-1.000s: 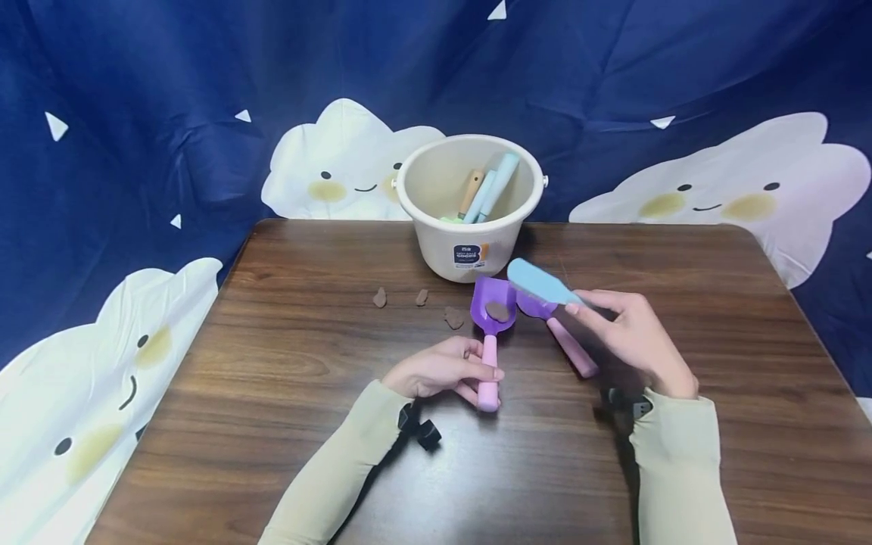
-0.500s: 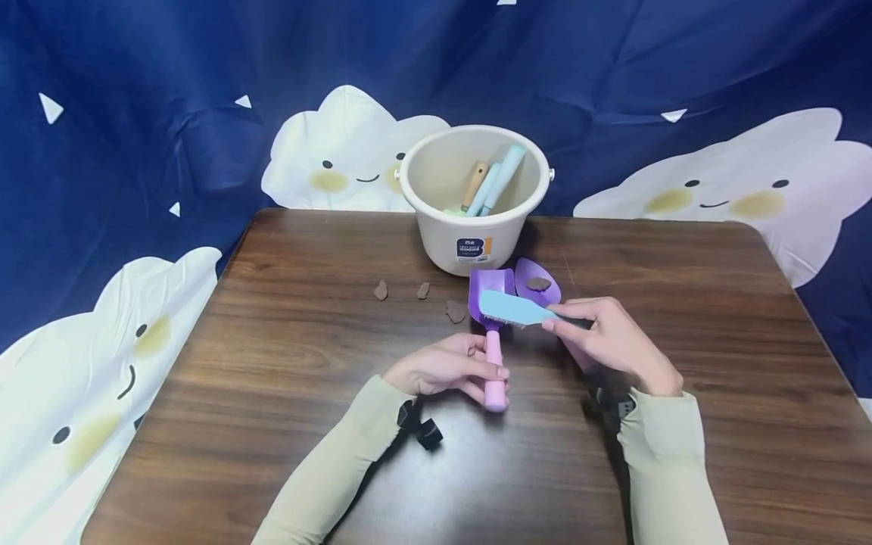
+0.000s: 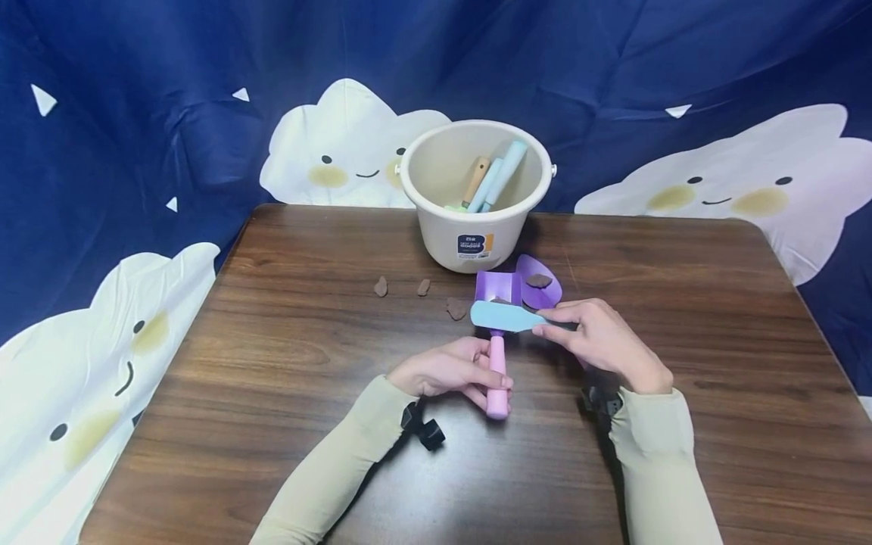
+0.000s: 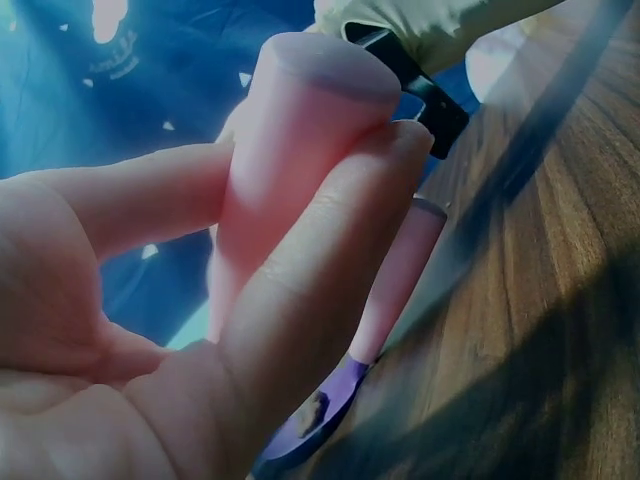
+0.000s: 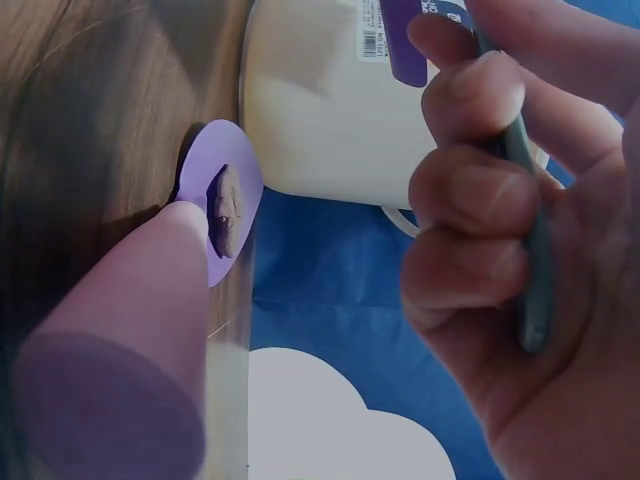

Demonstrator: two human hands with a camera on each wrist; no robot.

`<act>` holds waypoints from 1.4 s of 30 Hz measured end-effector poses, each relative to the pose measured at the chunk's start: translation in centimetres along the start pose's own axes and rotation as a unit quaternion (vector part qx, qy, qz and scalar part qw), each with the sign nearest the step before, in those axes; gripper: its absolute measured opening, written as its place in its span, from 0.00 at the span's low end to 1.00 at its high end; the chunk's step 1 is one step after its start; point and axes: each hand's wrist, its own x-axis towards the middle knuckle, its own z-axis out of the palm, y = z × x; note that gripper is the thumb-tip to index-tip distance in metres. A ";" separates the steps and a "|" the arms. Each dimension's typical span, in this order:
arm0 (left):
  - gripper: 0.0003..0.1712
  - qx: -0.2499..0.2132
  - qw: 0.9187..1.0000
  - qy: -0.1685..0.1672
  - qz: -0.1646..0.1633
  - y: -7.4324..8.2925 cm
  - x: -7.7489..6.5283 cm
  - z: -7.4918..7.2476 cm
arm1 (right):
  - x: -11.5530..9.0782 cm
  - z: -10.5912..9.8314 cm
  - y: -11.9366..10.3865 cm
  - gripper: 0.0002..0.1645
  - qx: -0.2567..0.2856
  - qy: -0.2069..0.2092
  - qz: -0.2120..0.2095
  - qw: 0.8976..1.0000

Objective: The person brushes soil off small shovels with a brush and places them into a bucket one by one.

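Note:
My left hand (image 3: 446, 369) grips the pink handle of a purple toy shovel (image 3: 497, 285). In the left wrist view, thumb and fingers wrap that pink handle (image 4: 300, 130) near its end. My right hand (image 3: 606, 341) pinches the dark handle of a light-blue brush (image 3: 502, 316), whose head lies across the shovel's scoop. A bit of a brown piece shows just behind the brush; the rest is hidden. Right of this scoop lies a second purple shovel (image 3: 550, 294) with a brown flat piece (image 3: 539, 281) in it. Its pink handle (image 5: 120, 340) shows below my right hand.
A cream bucket (image 3: 470, 238) stands behind the shovels, with light-blue handles (image 3: 504, 175) and a wooden handle (image 3: 477, 178) inside. Several brown pieces lie on the wooden table (image 3: 306, 424): one piece (image 3: 456, 308) beside the scoop, another piece (image 3: 424, 288) and a third piece (image 3: 381, 286) further left.
My right hand has swung the brush leftward and down, from over the second shovel onto the scoop in my left hand. The second shovel's brown piece has come into sight. My left hand keeps its grip.

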 end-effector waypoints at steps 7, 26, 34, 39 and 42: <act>0.16 0.016 1.000 0.007 -0.002 -0.1 0.2 0.1 | 0.1 0.1 0.1 0.21 -0.027 0.010 -0.011 1.000; 0.15 0.040 0.998 0.045 -0.021 -0.5 0.4 0.7 | 0.3 0.1 0.0 0.20 -0.064 0.027 -0.014 0.997; 0.07 0.053 0.998 0.040 -0.019 -0.1 0.4 0.6 | 0.7 0.6 0.2 0.19 -0.090 0.064 -0.046 0.993; 0.07 0.049 0.998 0.038 -0.017 -0.1 0.3 0.5 | 0.7 1.0 0.5 0.18 -0.094 0.086 -0.058 0.990; 0.07 0.043 0.998 0.036 -0.016 -0.1 0.3 0.4 | 0.7 1.1 0.6 0.18 -0.093 0.094 -0.057 0.990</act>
